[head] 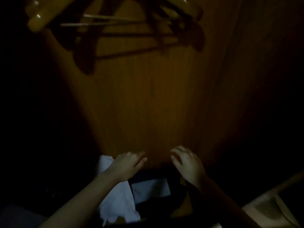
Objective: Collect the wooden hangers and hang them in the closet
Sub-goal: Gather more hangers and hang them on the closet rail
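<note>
Several wooden hangers (115, 20) hang at the top of a dim closet, in front of its brown wooden back wall (156, 104); their shadows fall on the wall. My left hand (128, 163) reaches forward low in the closet with fingers loosely extended and nothing in it. My right hand (187, 160) is beside it, fingers relaxed and slightly bent, also holding nothing. Both hands are far below the hangers.
A white cloth (118, 199) lies under my left forearm. A pale rectangular card or paper (151, 188) rests on something dark between my arms. A light-coloured object (269, 209) shows at the bottom right. The closet's sides are very dark.
</note>
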Motion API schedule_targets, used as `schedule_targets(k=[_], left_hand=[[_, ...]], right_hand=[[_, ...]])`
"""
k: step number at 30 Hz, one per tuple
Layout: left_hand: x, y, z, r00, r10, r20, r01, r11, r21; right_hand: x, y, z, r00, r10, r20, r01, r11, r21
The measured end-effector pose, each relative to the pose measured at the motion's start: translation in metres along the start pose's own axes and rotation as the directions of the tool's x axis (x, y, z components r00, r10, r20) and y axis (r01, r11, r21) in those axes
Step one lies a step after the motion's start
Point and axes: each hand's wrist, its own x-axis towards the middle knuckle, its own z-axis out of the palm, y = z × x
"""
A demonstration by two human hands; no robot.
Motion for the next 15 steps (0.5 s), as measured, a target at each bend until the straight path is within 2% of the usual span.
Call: schedule_targets(k=[3, 6, 9, 12, 15], left_hand=[[-0.017, -0.008, 0.040, 0.995, 0.014, 0.098, -0.006, 0.997, -0.078], [-0.040, -0.017, 0.077, 0.966, 0.028, 0.255, 0.024, 0.980, -0.200], [-0.067, -0.022, 0.113, 0.919, 0.084, 0.385, 0.020, 0.966, -0.258], [-0.097, -0.023, 0.146, 0.863, 0.099, 0.496, 0.033, 0.968, -0.250], [-0.124, -0.023, 0.181, 0.788, 0.155, 0.596, -0.014, 0.972, -0.235]], right_hand=[[-0.046, 0.014, 0.036, 0.986, 0.136, 0.100, -0.137, 0.991, 0.007], [-0.098, 0.018, 0.064, 0.936, 0.307, 0.171, -0.301, 0.952, -0.060], [-0.156, 0.018, 0.088, 0.839, 0.485, 0.248, -0.473, 0.874, -0.109], [-0.220, 0.014, 0.110, 0.744, 0.615, 0.260, -0.622, 0.780, -0.065], [-0.284, 0.003, 0.129, 0.617, 0.735, 0.281, -0.759, 0.650, -0.035]])
